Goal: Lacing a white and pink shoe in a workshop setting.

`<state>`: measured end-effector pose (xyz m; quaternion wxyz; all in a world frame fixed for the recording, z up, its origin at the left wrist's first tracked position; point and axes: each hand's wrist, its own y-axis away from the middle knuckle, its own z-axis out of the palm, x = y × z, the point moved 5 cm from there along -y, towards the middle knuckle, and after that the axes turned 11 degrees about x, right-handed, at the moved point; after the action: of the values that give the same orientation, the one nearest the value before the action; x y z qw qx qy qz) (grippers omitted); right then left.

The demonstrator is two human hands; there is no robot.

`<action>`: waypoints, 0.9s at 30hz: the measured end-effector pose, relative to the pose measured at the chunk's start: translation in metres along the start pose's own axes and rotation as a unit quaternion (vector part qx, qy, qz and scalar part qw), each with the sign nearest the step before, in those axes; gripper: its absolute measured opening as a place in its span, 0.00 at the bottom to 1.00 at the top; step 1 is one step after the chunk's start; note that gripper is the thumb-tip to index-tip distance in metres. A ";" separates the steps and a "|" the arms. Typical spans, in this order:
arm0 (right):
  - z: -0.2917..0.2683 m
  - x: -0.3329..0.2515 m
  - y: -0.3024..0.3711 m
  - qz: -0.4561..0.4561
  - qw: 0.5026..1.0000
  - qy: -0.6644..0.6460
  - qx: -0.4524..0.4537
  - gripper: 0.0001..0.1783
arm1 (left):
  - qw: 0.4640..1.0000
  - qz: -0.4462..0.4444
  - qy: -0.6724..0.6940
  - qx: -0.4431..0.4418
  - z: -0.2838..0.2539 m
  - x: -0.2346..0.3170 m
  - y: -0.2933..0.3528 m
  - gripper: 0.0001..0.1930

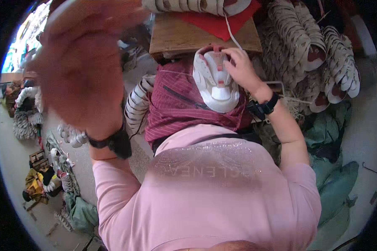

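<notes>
At the centre top of the frame a white shoe upper (215, 81) rests on a maroon striped cloth (180, 106) over the person's lap, toe end toward the person. It is white with ribbed panels, a pink tab on the tongue and a dark red lining at the opening. The right hand (238, 67) lies on its right side, fingers curled over the edge at the opening, grip closed on it. A white lace (231, 33) runs up from there to the wooden surface (184, 35) above.

The left hand (81, 67) is raised close to the camera in the upper left, blurred; its grip cannot be told. Both wrists wear black bands.

Stacks of uppers (322, 50) at upper right are cut off by the frame's edge, and small heaps at left are hard to make out.
</notes>
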<state>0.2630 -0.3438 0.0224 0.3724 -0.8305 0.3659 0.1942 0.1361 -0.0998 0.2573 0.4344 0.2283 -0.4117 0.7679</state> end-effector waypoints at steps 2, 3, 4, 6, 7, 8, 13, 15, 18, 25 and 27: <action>-0.021 -0.027 -0.016 0.043 0.991 -0.121 0.039 0.15 | 0.986 0.088 -0.105 -0.092 0.009 0.040 0.030 0.13; -0.041 -0.051 -0.021 0.078 0.974 -0.200 0.069 0.14 | 0.987 0.086 -0.108 -0.085 0.004 0.041 0.035 0.13; -0.067 -0.084 -0.030 0.072 0.960 -0.256 0.084 0.13 | 0.985 0.089 -0.131 -0.066 0.000 0.045 0.044 0.13; -0.125 -0.123 -0.035 -0.070 0.942 -0.307 0.118 0.13 | 0.983 0.085 -0.157 -0.043 0.019 0.037 0.075 0.13; -0.156 -0.149 -0.029 -0.039 0.939 -0.303 0.155 0.19 | 0.980 0.090 -0.171 -0.034 0.019 0.014 0.048 0.13; -0.168 -0.160 -0.009 -0.007 0.819 -0.541 0.190 0.12 | 0.977 0.090 -0.191 -0.027 0.009 0.034 0.059 0.14; -0.192 -0.167 0.004 -0.197 0.814 -0.537 0.106 0.09 | 0.950 0.103 -0.293 0.034 -0.004 0.051 0.086 0.14; -0.191 -0.159 0.008 -0.165 0.834 -0.513 0.122 0.08 | 0.937 0.107 -0.329 0.054 -0.009 0.053 0.088 0.15; -0.180 -0.161 0.012 -0.123 0.854 -0.488 0.132 0.07 | 0.906 0.124 -0.394 0.094 -0.024 0.068 0.095 0.15; -0.224 -0.087 0.016 -0.012 0.923 -0.333 0.190 0.09 | 0.865 0.142 -0.461 0.139 -0.013 -0.009 0.074 0.16; -0.191 -0.072 -0.004 0.024 0.933 -0.289 0.215 0.10 | 0.851 0.147 -0.483 0.142 0.007 -0.043 0.063 0.16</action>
<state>0.2287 -0.4535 0.1905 0.6270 -0.6294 0.2954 0.3513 0.1042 -0.1442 0.2031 0.0261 0.5667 -0.4850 0.6656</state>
